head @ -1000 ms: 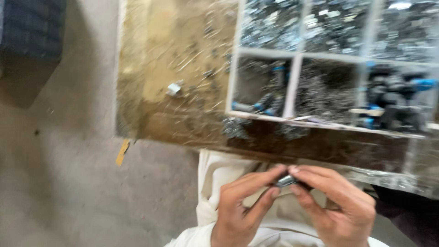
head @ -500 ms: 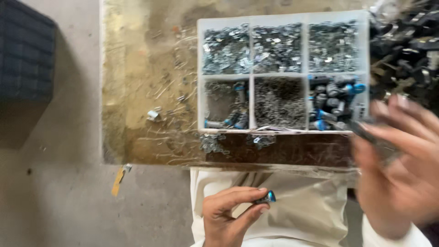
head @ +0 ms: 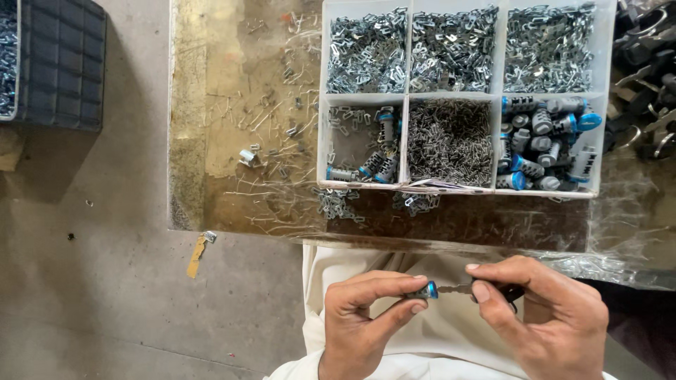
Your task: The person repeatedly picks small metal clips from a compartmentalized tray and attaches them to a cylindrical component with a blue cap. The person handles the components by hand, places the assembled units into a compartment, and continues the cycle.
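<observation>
This is a small workshop for assembling metal parts by hand. A worn, stained workbench [head: 239, 105] stands on a bare concrete floor [head: 105, 281], strewn with loose wire clips, and on its far right part sits a white compartment tray [head: 407, 98] sorted with heaps of small metal clips, springs and blue-tipped lock cylinders. A dark plastic crate [head: 63, 63] stands on the floor at the far left, and a pile of dark metal rings [head: 648, 70] lies at the far right.

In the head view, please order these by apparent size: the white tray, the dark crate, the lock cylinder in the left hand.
1. white tray
2. dark crate, partly cut off by the frame
3. lock cylinder, held in left hand
</observation>
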